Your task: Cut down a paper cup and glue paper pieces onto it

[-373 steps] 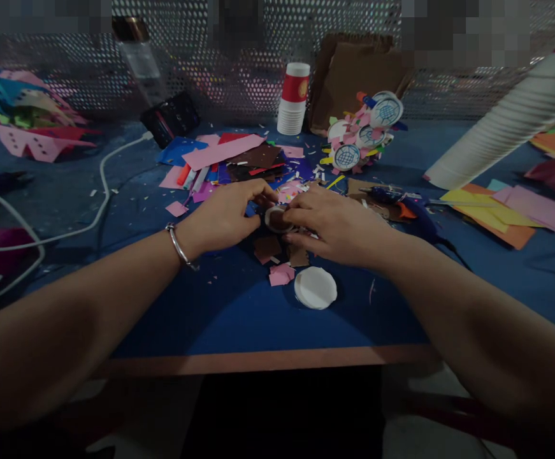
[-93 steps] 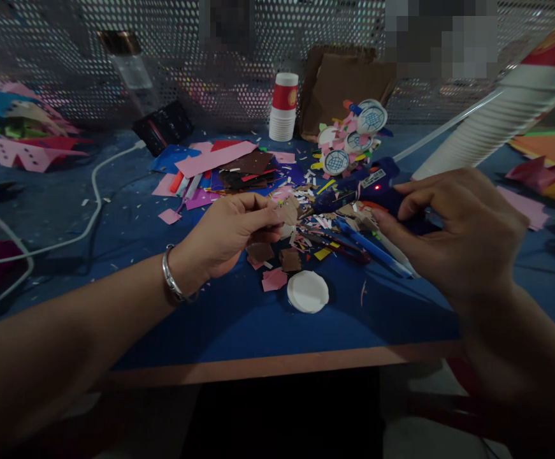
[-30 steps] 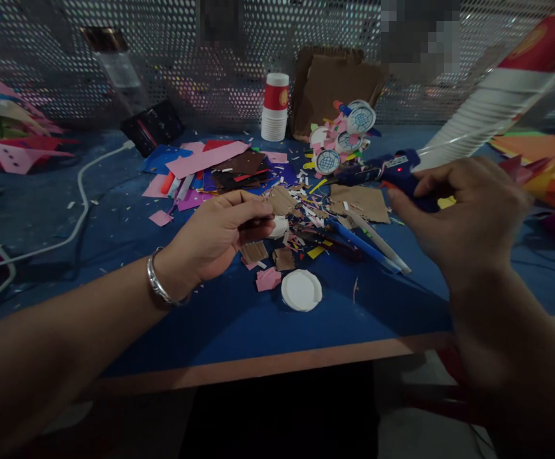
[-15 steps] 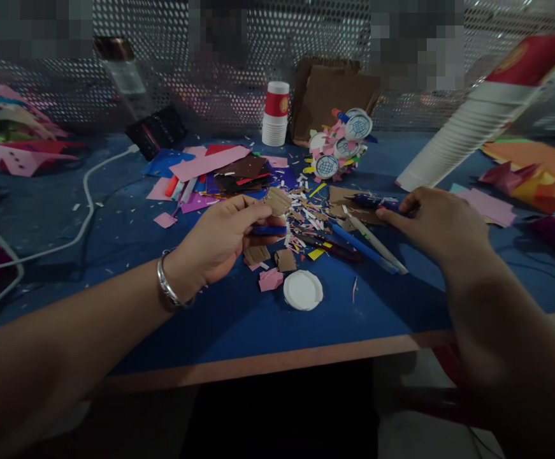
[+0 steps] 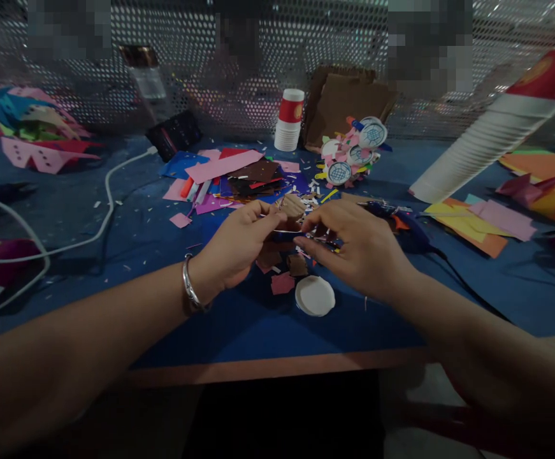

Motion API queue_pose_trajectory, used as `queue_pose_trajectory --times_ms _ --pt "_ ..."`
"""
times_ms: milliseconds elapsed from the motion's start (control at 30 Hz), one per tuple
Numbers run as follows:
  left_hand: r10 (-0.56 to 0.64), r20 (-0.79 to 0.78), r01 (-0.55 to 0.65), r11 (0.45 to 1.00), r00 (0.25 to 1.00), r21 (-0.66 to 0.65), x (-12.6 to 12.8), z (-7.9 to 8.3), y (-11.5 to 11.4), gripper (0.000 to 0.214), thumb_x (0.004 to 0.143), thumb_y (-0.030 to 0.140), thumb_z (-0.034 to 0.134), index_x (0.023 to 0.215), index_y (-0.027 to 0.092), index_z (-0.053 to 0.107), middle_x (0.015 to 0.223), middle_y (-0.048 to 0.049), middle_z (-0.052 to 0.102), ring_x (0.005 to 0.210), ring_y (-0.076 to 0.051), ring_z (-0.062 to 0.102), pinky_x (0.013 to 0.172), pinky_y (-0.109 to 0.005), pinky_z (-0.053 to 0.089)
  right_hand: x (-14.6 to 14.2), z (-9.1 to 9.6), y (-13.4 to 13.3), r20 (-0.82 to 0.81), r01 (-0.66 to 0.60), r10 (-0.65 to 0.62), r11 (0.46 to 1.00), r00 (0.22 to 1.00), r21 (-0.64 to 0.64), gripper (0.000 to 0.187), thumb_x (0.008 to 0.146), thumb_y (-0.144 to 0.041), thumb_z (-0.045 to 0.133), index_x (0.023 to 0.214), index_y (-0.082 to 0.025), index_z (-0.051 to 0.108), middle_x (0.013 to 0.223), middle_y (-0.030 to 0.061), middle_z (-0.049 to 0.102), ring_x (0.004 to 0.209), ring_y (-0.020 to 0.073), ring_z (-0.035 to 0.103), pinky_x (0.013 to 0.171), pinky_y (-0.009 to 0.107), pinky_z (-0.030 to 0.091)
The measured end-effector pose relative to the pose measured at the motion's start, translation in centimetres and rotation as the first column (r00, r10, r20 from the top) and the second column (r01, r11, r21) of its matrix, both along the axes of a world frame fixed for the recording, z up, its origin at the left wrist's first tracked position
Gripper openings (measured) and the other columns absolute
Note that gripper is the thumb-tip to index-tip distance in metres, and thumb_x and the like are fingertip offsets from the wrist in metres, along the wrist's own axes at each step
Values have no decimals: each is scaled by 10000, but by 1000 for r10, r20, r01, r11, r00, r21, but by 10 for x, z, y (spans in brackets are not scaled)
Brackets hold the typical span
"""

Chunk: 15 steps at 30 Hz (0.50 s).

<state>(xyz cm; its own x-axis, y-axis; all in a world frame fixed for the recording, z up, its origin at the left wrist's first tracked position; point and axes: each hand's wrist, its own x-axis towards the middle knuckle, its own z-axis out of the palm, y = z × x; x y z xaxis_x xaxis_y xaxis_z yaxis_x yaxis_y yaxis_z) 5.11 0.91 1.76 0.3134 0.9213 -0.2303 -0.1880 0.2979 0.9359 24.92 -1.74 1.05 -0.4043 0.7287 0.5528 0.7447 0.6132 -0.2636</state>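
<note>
My left hand (image 5: 239, 245), wearing a silver bangle, pinches a small corrugated cardboard piece (image 5: 293, 205). A dark blue piece (image 5: 281, 236), mostly hidden by fingers, is held under it. My right hand (image 5: 353, 245) has come up to these pieces, its thumb and fingertips bent together at their right end. A thin pale strand (image 5: 284, 231) runs between the two hands; what the right fingertips grip is hidden. Behind the right hand a dark blue glue gun (image 5: 413, 231) lies on the table. A white paper disc (image 5: 315, 296) and a pink paper scrap (image 5: 283, 284) lie below the hands.
Paper scraps (image 5: 253, 172) and trimmings cover the middle of the blue table. A decorated paper-cup model (image 5: 356, 153) stands behind, near a cup stack (image 5: 289, 121). A long cup stack (image 5: 487, 134) leans at right. A white cable (image 5: 109, 185) crosses the left side; a black cord (image 5: 463, 280) runs right.
My right hand has let go of the glue gun and moved left to the pieces in my left hand. The view has shifted slightly, moving the scene rightward.
</note>
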Motion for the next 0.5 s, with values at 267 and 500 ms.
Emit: queue_pose_trajectory --times_ms 267,500 --pt "26 10 -26 999 1000 -39 2 4 -2 228 1042 89 624 867 197 525 831 27 718 684 -106 724 630 -214 528 0 2 7 -42 -102 99 989 994 -105 105 973 -162 669 1020 -243 717 973 30 781 815 203 709 728 348 545" --pt "-29 -42 28 999 999 -38 1 5 -2 176 1060 196 622 911 224 533 811 18 706 615 -145 707 469 -228 390 5 -1 3 -25 -121 120 990 993 -74 199 996 -154 647 1122 -256 763 1063 47 820 888 222 758 777 370 584"
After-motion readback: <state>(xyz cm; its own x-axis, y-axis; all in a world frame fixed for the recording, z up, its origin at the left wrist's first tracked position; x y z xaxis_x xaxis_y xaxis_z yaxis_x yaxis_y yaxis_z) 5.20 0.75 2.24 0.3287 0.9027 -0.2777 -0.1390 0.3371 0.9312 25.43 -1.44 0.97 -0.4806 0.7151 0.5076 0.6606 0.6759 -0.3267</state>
